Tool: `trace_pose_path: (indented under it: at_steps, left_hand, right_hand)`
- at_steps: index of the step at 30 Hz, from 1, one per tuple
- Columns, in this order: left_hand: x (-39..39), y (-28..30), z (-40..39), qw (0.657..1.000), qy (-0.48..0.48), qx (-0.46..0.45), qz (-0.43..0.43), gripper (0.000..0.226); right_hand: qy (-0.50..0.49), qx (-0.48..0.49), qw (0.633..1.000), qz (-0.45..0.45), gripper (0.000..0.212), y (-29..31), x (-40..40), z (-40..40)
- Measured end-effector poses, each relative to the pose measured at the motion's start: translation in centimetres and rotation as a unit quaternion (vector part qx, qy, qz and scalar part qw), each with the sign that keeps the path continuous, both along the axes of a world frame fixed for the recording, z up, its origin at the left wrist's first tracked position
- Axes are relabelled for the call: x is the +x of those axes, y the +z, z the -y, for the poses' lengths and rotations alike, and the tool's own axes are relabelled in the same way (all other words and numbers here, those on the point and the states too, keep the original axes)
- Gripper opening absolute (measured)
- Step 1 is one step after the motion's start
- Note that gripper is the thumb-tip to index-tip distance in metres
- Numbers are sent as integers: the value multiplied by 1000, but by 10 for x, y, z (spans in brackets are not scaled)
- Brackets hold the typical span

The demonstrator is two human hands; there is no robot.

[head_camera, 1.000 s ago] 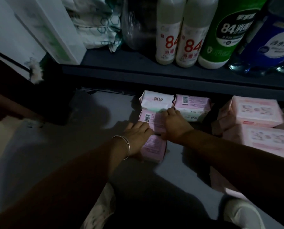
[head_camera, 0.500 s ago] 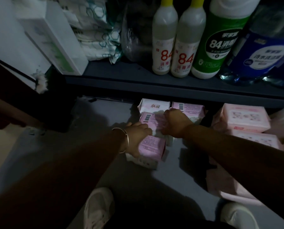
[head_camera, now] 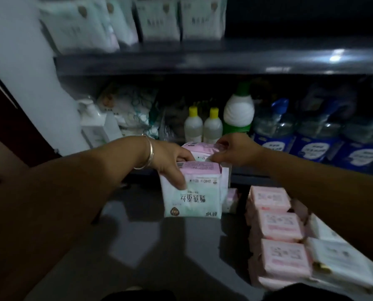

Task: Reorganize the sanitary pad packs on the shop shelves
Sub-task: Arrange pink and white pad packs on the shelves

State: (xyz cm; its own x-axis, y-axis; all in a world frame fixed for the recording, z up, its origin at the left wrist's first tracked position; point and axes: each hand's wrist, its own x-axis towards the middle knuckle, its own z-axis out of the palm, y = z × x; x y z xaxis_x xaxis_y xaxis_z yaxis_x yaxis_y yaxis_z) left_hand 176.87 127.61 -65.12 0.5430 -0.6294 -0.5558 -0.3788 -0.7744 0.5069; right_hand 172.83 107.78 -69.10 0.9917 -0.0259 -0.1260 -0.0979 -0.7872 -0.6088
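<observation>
I hold a small stack of pad packs lifted above the bottom shelf (head_camera: 151,246). My left hand (head_camera: 172,161), with a bangle on the wrist, grips the front pack (head_camera: 194,196), pink on top with a white and green face. My right hand (head_camera: 233,152) pinches the top of the pink pack behind it (head_camera: 203,148). One more small pack (head_camera: 231,199) lies on the shelf behind them. Pink pad packs (head_camera: 276,227) are stacked in a row at the right, with white packs (head_camera: 337,263) beside them.
The middle shelf (head_camera: 224,61) above carries yellow-capped bottles (head_camera: 203,124), a green and white bottle (head_camera: 238,114), blue-labelled bottles (head_camera: 311,135) and a white box (head_camera: 98,129). White packs (head_camera: 159,18) line the top shelf. A white wall (head_camera: 29,72) closes the left side.
Both hands have lifted the pink packs off the bottom shelf, toward the middle shelf. The view has tilted up, showing the upper shelves.
</observation>
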Motion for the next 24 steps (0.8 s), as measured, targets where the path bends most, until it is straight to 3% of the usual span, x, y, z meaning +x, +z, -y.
trace_pose_path:
  at_steps: [13,16,19,24]
  left_hand:
    - [1,184,11,991,16,-110,68,43]
    - [10,213,11,986,36,-147,73,34]
    - [18,234,12,976,51,-176,117,40]
    - [30,259,13,963,81,-193,168,32]
  right_hand:
    - [-71,94,981,152,37,185,-3,23]
    - [-97,73,974,189,34,214,6,24]
    - [-113,45,969,216,28,234,15,24]
    - [-164,47,955,243,36,255,26,30]
